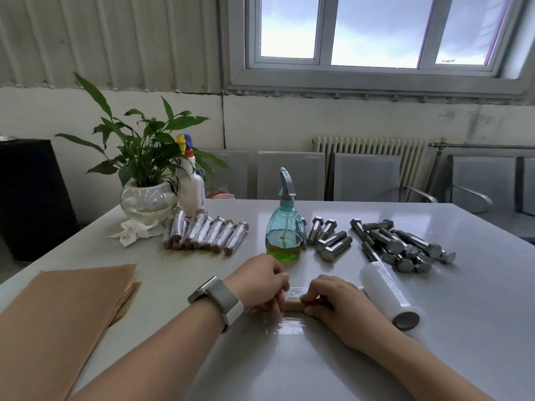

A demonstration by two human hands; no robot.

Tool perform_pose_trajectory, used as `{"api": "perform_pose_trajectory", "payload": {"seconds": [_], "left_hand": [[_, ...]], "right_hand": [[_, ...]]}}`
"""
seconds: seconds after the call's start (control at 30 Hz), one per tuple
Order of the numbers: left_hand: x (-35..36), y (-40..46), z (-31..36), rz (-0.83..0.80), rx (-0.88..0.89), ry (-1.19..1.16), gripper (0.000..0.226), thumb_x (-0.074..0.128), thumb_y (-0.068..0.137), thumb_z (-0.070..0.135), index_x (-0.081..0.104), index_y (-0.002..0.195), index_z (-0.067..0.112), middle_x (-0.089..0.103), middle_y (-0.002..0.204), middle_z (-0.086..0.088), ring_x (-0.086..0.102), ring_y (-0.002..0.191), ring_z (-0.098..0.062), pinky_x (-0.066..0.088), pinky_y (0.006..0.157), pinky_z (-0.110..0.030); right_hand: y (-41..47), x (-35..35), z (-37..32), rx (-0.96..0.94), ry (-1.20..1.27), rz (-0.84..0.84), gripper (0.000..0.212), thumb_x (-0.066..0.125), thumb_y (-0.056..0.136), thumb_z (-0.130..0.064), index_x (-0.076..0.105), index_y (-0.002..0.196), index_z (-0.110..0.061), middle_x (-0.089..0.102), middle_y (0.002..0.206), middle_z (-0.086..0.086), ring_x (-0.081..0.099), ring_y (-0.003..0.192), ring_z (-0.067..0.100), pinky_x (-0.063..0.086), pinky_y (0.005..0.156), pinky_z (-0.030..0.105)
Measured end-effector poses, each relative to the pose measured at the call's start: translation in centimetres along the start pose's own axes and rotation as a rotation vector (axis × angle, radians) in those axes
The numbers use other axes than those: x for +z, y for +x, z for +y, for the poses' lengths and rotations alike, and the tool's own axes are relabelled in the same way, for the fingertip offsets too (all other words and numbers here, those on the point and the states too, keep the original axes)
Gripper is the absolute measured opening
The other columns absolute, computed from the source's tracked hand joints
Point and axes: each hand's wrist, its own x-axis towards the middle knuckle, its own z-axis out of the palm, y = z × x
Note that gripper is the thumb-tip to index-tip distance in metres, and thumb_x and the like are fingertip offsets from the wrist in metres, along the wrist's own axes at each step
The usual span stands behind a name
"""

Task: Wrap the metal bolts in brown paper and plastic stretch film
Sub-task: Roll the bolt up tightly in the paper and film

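A bolt rolled in brown paper [294, 304] lies across the table in front of me, on a sheet of clear stretch film [292, 325]. My left hand [260, 280] grips its left end and my right hand [335, 302] grips its right end; only the middle of the roll shows. The stretch film roll [388, 293] lies just right of my right hand. Bare metal bolts [399, 244] are piled further back on the right. Several finished film-wrapped bolts [205, 234] lie in a row at the back left. A stack of brown paper [66, 311] sits at the near left.
A teal spray bottle with green liquid [283, 230] stands just beyond my hands. A potted plant in a glass bowl [147, 198], a white spray bottle [191, 183] and crumpled tissue [133, 231] sit at the back left. Grey chairs [367, 176] line the table's far edge.
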Motion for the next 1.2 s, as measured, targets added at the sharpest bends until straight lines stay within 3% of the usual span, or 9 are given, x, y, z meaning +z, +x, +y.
{"api": "perform_pose_trajectory", "payload": {"seconds": [0.07, 0.2, 0.3, 0.47, 0.57, 0.87, 1.03, 1.2], "left_hand": [[0.0, -0.2, 0.2, -0.102, -0.021, -0.170, 0.028, 0.041, 0.101, 0.016, 0.061, 0.083, 0.009, 0.065, 0.054, 0.002, 0.060, 0.039, -0.013, 0.041, 0.040, -0.015], [0.2, -0.4, -0.2, -0.092, 0.037, -0.153, 0.025, 0.039, 0.100, 0.010, 0.060, 0.088, 0.016, 0.066, 0.057, 0.005, 0.055, 0.037, -0.010, 0.042, 0.042, -0.019], [0.2, -0.9, -0.3, -0.071, 0.062, -0.155, 0.031, 0.038, 0.091, 0.001, 0.057, 0.094, 0.024, 0.066, 0.072, 0.005, 0.053, 0.040, -0.009, 0.043, 0.044, -0.022], [0.1, -1.9, -0.9, -0.061, 0.214, 0.046, 0.035, 0.056, 0.082, 0.014, 0.051, 0.108, 0.038, 0.057, 0.095, 0.013, 0.051, 0.055, 0.002, 0.044, 0.055, -0.015], [0.4, -1.9, -1.2, -0.013, 0.262, 0.134, 0.048, 0.061, 0.078, 0.017, 0.043, 0.115, 0.042, 0.051, 0.103, 0.014, 0.052, 0.064, -0.001, 0.041, 0.058, -0.011], [1.5, -1.5, -1.1, 0.124, 0.260, 0.305, 0.056, 0.065, 0.079, 0.019, 0.039, 0.126, 0.032, 0.058, 0.096, 0.012, 0.052, 0.070, 0.002, 0.037, 0.059, -0.008], [1.9, -1.6, -0.6, 0.094, 0.209, 0.387, 0.064, 0.069, 0.076, 0.021, 0.038, 0.132, 0.026, 0.063, 0.110, 0.003, 0.059, 0.096, -0.015, 0.045, 0.080, -0.024], [1.6, -1.7, 0.1, 0.037, 0.181, 0.356, 0.070, 0.064, 0.074, 0.021, 0.034, 0.137, 0.021, 0.063, 0.117, -0.004, 0.060, 0.103, -0.020, 0.046, 0.077, -0.023]], "right_hand": [[-0.1, 0.0, 0.1, 0.000, 0.002, 0.008, 0.006, 0.070, 0.084, -0.024, 0.068, 0.090, -0.025, 0.053, 0.085, -0.019, 0.047, 0.082, 0.002, 0.033, 0.070, 0.004], [0.0, 0.1, 0.1, 0.004, 0.010, 0.012, 0.007, 0.070, 0.085, -0.024, 0.068, 0.091, -0.025, 0.052, 0.085, -0.018, 0.047, 0.082, 0.002, 0.033, 0.070, 0.004], [0.1, 0.2, 0.2, 0.000, 0.005, 0.009, 0.008, 0.070, 0.085, -0.025, 0.068, 0.093, -0.024, 0.053, 0.087, -0.018, 0.048, 0.083, 0.003, 0.033, 0.071, 0.005], [0.1, 0.3, 0.4, -0.004, 0.003, 0.007, 0.008, 0.070, 0.085, -0.025, 0.068, 0.092, -0.024, 0.053, 0.087, -0.018, 0.047, 0.083, 0.003, 0.033, 0.069, 0.006], [0.1, 0.3, 0.4, 0.004, 0.008, 0.007, 0.008, 0.069, 0.085, -0.025, 0.068, 0.093, -0.025, 0.055, 0.088, -0.016, 0.046, 0.083, 0.003, 0.032, 0.069, 0.007], [0.2, 0.3, 0.5, 0.009, 0.000, -0.014, 0.008, 0.069, 0.086, -0.025, 0.067, 0.093, -0.026, 0.055, 0.088, -0.015, 0.046, 0.082, 0.003, 0.032, 0.068, 0.009], [0.4, -0.2, 0.2, -0.064, -0.057, -0.042, 0.010, 0.064, 0.088, -0.031, 0.062, 0.096, -0.025, 0.063, 0.096, -0.010, 0.050, 0.083, 0.006, 0.031, 0.065, 0.018], [1.1, -1.1, -0.1, -0.290, -0.248, -0.124, 0.031, 0.057, 0.093, -0.030, 0.051, 0.123, -0.031, 0.061, 0.100, -0.004, 0.055, 0.086, 0.018, 0.044, 0.068, 0.033]]}}
